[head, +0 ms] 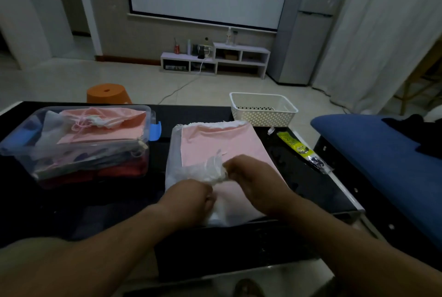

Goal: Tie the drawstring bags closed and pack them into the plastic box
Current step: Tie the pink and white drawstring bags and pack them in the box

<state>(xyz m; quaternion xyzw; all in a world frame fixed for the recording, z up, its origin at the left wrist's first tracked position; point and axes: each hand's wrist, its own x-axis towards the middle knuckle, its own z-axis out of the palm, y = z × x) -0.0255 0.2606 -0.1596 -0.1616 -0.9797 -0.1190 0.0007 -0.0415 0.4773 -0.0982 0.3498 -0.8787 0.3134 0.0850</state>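
Both hands are working the gathered white neck of the pink drawstring bag [222,143], which is lying flat on the dark table [191,114] just right of the plastic box [71,150]. The left hand [191,197] is curling around the bunched fabric from below, and the right hand [253,179] is pinching it from the other side. The clear box is sitting pretty full: another pink bag [114,126] with its cord tied is lying on top, with red and darker bags stacked underneath. A white perforated basket [263,117] is sitting at the far edge, its dotted floor showing.
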